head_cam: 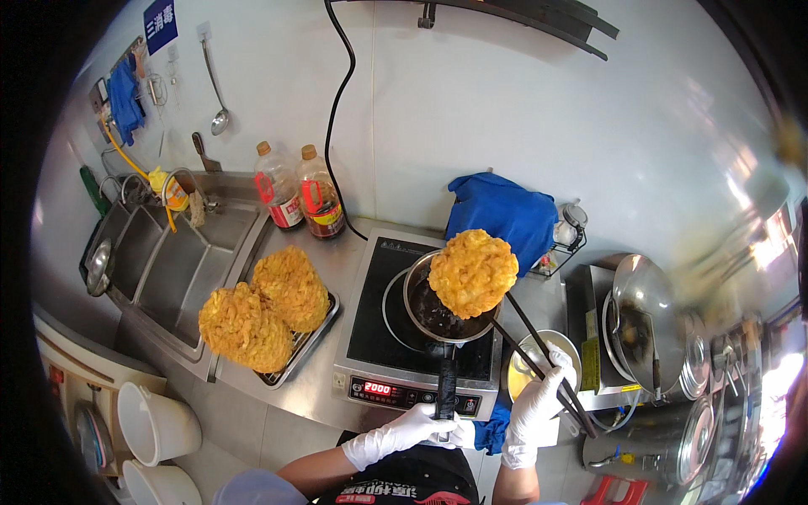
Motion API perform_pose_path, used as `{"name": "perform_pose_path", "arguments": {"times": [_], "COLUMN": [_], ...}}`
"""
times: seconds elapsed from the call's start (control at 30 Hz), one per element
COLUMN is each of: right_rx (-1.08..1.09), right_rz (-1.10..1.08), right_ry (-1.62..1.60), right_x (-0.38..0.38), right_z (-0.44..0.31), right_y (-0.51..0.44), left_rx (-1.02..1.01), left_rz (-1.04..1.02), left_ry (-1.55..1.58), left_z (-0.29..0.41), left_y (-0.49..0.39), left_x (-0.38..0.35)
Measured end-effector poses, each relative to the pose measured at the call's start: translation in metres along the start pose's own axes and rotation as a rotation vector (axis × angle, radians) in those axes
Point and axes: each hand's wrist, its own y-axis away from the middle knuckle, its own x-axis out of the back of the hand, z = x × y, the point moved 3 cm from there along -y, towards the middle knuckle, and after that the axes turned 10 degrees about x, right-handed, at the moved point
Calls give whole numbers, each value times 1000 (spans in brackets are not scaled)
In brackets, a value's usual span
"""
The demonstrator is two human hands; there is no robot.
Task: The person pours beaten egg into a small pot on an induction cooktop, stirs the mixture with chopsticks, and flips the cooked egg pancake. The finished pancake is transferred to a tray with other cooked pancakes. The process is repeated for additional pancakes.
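My left hand [413, 432], in a white glove, grips the black-wrapped handle [447, 385] of a saucepan [413, 303] on an induction cooker [379, 366]. Dark liquid shows inside the pan. In my gloved right hand [543, 391] is a pair of long dark chopsticks [530, 328], their tips at a golden fried patty [473, 273] above the pan; the patty hides the tips. Left of the cooker, a pile of similar fried patties [249, 328] rests on a rack over a metal tray [309, 347]. A bowl of yellow liquid [519, 379] sits partly behind my right hand.
Two sauce bottles [322, 196] stand near the wall, beside a steel sink [189, 278]. A blue cloth [502, 211] lies behind the pan, next to a glass jar [571, 221]. A wok [644, 341] is at the right. White buckets [161, 423] stand at lower left.
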Motion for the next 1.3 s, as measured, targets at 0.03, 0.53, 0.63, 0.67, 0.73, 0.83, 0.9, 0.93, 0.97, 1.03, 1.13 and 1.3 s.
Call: {"name": "perform_pose_path", "arguments": {"times": [0.03,0.53,0.63,0.67,0.73,0.83,0.9,0.93,0.97,1.03,1.13,1.3], "right_rx": [11,39,4,-33,-20,189,116,150,183,83,81,5], "right_rz": [-12,-84,-95,-97,-116,-181,-150,-161,-171,-195,-195,-134], "right_ry": [-2,16,-18,-45,-43,114,67,55,42,68,0,39], "right_x": [1,25,24,21,18,18,25,22,18,21,17,14], "right_z": [0,14,10,6,5,12,19,14,7,4,7,3], "right_y": [-1,-3,-5,-5,-6,-7,-7,-7,-7,-4,-1,7], "left_rx": [-4,-22,-41,-54,-105,-219,-285,-242,-264,-284,-352,-563], "left_rz": [-10,10,1,1,15,149,362,311,251,428,861,1248], "left_ry": [13,-18,-27,-37,-18,-30,-172,-4,94,178,387,787], "left_z": [-1,-5,-9,-11,-13,-21,-28,-38,-50,-59,-88,-132], "left_y": [4,38,33,32,33,44,47,44,44,57,75,112], "left_x": [1,0,6,7,10,19,33,41,52,66,102,185]}}
